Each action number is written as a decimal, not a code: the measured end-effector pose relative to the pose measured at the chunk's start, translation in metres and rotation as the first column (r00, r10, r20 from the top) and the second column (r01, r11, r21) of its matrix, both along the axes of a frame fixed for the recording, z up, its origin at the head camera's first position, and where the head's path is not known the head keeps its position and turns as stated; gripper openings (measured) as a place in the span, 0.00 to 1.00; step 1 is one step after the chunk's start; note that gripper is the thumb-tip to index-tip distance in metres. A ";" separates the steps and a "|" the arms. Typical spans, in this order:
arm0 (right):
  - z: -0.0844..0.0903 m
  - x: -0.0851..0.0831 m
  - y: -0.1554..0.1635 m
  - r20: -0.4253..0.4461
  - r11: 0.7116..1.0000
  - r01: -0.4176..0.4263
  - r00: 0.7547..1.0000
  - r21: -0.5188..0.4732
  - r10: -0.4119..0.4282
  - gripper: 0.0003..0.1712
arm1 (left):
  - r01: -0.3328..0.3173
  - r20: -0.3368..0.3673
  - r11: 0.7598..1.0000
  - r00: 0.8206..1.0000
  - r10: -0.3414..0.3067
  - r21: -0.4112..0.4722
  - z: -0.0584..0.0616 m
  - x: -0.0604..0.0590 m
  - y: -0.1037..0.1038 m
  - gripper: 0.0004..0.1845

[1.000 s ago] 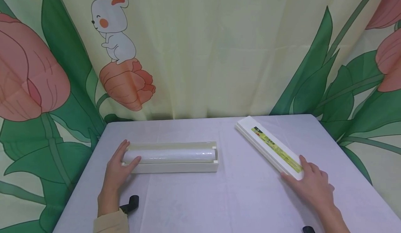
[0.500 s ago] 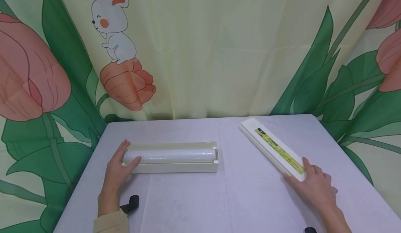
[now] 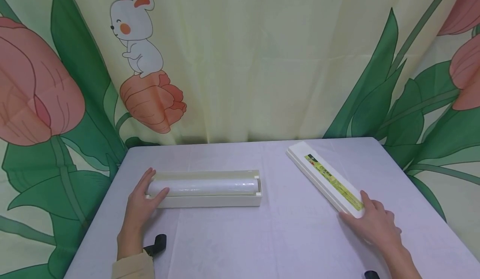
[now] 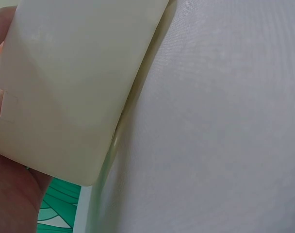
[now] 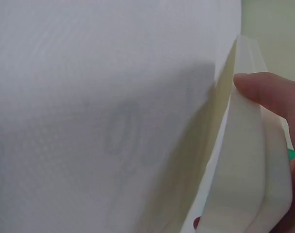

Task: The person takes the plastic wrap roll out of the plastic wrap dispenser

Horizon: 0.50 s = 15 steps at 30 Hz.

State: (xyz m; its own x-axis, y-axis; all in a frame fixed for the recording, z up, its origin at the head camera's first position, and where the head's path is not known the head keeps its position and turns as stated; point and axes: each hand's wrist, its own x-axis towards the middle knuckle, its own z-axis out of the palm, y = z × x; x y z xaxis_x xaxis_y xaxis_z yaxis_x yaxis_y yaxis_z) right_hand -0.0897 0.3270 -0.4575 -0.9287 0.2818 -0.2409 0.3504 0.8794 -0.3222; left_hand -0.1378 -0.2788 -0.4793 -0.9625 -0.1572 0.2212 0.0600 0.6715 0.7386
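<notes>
Shifted slightly, the lid (image 3: pixel 329 181) rests gripped in your right hand (image 3: pixel 375 224); your left hand (image 3: pixel 140 206) clasps the film dispenser (image 3: pixel 208 188), steadying it.

Head view overlooks table (image 3: pixel 285 237); 2 wrist views skim it.

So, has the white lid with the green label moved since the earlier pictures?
Yes. The lid under the right hand has slid slightly right, toward the table's right edge, away from the tray.
</notes>
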 end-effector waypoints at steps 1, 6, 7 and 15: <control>0.000 0.000 0.000 0.006 1.000 0.000 1.000 -0.004 0.000 0.71 | 0.002 -0.002 1.000 1.000 -0.002 0.000 0.000 0.000 0.000 0.42; -0.001 0.001 -0.003 0.022 1.000 0.007 1.000 -0.010 -0.007 0.71 | 0.006 -0.015 1.000 1.000 -0.006 -0.003 -0.002 0.001 0.000 0.42; -0.001 0.001 -0.003 0.023 1.000 0.009 1.000 -0.011 -0.008 0.71 | 0.005 -0.016 1.000 1.000 -0.005 -0.002 -0.002 0.002 0.000 0.42; -0.005 0.002 -0.004 0.019 1.000 0.013 1.000 0.009 -0.013 0.73 | 0.003 -0.025 1.000 1.000 -0.003 0.000 -0.001 0.002 0.001 0.42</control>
State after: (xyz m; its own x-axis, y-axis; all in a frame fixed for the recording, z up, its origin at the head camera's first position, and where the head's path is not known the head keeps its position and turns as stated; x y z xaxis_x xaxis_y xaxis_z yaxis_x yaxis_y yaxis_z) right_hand -0.0880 0.3231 -0.4629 -0.9201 0.2962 -0.2563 0.3682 0.8773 -0.3077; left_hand -0.1361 -0.2782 -0.4798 -0.9572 -0.1538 0.2451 0.0807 0.6713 0.7367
